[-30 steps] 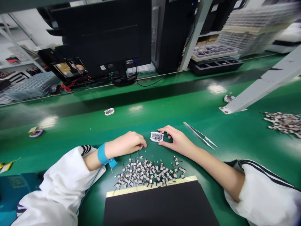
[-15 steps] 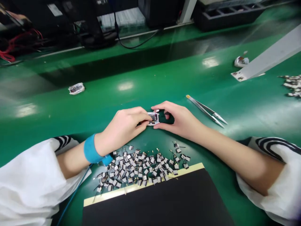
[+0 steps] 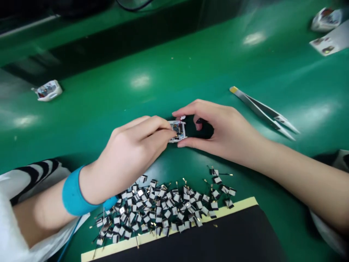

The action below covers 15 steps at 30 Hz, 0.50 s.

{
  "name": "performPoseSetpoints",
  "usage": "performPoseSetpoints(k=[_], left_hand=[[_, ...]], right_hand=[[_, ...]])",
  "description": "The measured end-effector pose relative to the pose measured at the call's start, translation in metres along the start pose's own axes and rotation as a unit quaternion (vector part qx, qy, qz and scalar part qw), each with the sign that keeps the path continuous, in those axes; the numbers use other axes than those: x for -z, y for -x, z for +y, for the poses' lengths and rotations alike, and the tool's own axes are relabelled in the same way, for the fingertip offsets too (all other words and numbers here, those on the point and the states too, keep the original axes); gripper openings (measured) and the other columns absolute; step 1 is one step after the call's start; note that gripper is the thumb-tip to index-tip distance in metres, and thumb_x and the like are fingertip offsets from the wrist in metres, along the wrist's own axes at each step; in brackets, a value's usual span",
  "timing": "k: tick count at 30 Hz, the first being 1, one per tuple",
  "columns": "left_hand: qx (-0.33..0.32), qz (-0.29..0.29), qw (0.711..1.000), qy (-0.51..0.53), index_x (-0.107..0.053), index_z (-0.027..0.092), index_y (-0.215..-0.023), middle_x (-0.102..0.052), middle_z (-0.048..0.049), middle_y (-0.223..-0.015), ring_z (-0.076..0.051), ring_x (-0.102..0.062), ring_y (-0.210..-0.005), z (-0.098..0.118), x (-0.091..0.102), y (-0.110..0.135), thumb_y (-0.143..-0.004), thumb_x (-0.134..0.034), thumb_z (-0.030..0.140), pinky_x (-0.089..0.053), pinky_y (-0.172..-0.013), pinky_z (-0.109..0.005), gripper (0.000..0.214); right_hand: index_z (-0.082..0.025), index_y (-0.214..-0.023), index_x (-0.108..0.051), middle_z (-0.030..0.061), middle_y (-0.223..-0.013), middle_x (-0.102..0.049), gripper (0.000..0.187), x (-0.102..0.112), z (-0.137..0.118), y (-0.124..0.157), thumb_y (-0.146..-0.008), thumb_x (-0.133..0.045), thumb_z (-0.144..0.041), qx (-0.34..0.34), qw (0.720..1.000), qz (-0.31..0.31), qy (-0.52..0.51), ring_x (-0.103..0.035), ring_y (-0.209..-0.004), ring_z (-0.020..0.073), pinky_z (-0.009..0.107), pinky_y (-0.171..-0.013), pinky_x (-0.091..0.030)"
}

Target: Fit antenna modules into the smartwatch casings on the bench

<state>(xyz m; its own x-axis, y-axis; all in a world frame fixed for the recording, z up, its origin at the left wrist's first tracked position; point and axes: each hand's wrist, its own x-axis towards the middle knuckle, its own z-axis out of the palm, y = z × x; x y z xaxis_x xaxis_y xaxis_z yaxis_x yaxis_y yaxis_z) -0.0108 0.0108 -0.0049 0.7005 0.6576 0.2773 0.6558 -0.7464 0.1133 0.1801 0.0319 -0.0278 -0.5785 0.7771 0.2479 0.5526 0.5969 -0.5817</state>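
Observation:
A small white housing with a circuit board (image 3: 178,130) inside lies between my two hands. The thumb and index finger of my right hand (image 3: 226,127) grip it at its far and near edges, with a dark gap inside the curled fingers. My left hand (image 3: 136,145), wearing a blue wrist strap (image 3: 79,193), has its fingers closed at the housing's left side, the tips at the board. Whether a small part sits under those fingertips is hidden. Close below lies a pile of small grey-and-black square parts with short leads (image 3: 163,207).
Tweezers (image 3: 264,112) lie right of my right hand. Similar white housings sit at the far left (image 3: 49,91) and far right (image 3: 327,20), the latter beside a white metal bracket (image 3: 331,42). A black sheet with a yellow edge (image 3: 191,240) covers the near side of the green table.
The view has dipped and come closer, so the hands and pile look larger. Both hands stay at the housing, with the left fingers shifted slightly over it.

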Motion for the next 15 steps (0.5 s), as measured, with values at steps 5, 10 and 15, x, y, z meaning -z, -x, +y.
performPoseSetpoints(k=[5, 10, 15], left_hand=[[0.000, 0.003, 1.000, -0.012, -0.057, 0.022, -0.083, -0.060, 0.0027, -0.088, -0.011, -0.056, -0.078, 0.0008, 0.0014, -0.0006, -0.088, -0.035, 0.021, -0.045, -0.066, -0.021, 0.022], [0.008, 0.017, 1.000, -0.019, -0.058, 0.020, -0.082, -0.060, 0.0031, -0.088, -0.010, -0.056, -0.077, 0.0035, 0.0007, -0.0016, -0.087, -0.040, 0.021, -0.044, -0.066, -0.020, 0.019], [0.035, 0.003, 0.999, -0.022, -0.059, 0.023, -0.086, -0.060, 0.0035, -0.090, -0.011, -0.055, -0.078, 0.0088, 0.0028, -0.0017, -0.087, -0.039, 0.021, -0.045, -0.067, -0.022, 0.020]], right_hand=[[-0.020, -0.102, -0.051, -0.0019, -0.093, -0.055, 0.039, 0.0009, 0.0000, 0.0010, -0.072, -0.057, -0.044, -0.011, 1.000, -0.006, 0.001, -0.055, -0.085, 0.0132, 0.025, -0.072, -0.046], [-0.019, -0.102, -0.052, -0.0032, -0.092, -0.054, 0.042, 0.0019, -0.0012, 0.0010, -0.071, -0.055, -0.047, -0.028, 0.999, -0.008, -0.025, -0.055, -0.088, 0.0142, 0.027, -0.073, -0.045], [-0.020, -0.100, -0.052, -0.0058, -0.094, -0.054, 0.047, 0.0027, -0.0014, 0.0001, -0.070, -0.046, -0.054, -0.022, 1.000, -0.009, -0.002, -0.056, -0.089, 0.0120, 0.024, -0.073, -0.045]])
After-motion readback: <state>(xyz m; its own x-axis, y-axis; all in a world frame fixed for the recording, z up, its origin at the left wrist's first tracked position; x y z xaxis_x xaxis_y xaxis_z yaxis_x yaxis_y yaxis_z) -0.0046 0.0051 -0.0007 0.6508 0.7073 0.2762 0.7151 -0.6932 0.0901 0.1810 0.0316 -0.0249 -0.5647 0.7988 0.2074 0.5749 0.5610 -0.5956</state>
